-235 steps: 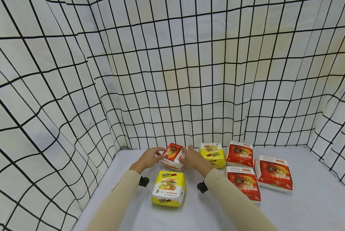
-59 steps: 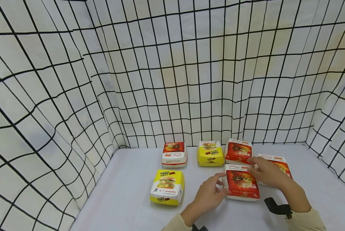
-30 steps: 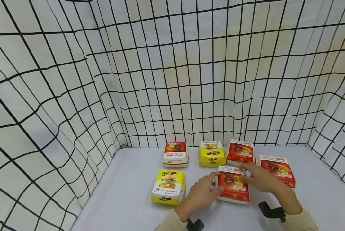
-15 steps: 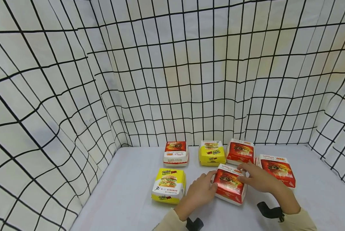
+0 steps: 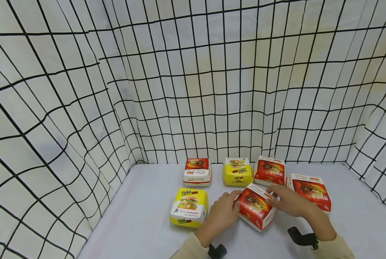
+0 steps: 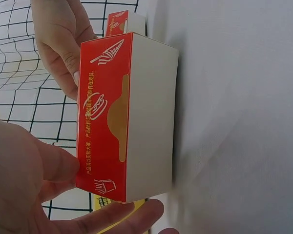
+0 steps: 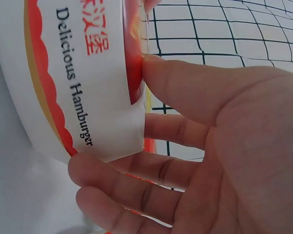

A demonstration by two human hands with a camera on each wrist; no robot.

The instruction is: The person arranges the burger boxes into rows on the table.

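A red and white hamburger box (image 5: 255, 205) sits turned askew on the table, between both hands. My left hand (image 5: 222, 213) grips its left side; in the left wrist view the thumb presses the red edge and fingers reach past the corner of the box (image 6: 105, 117). From the right, my right hand (image 5: 291, 201) holds the opposite side. In the right wrist view the thumb lies along the top edge of the box (image 7: 90, 78), with fingers curled at its "Delicious Hamburger" side. Just left of my left hand stands a yellow and white burger box (image 5: 189, 208).
Behind, a small red and white box (image 5: 197, 172), a yellow box (image 5: 238, 172) and a red box (image 5: 270, 170) form a row. Another red box (image 5: 310, 191) lies beyond my right hand. Black netting (image 5: 212, 108) over white sheeting encloses the white table (image 5: 134, 216).
Both hands came from the back-left box, which now sits straight, to the front red box. That box has shifted left, away from the right-hand red box, and turned clockwise.
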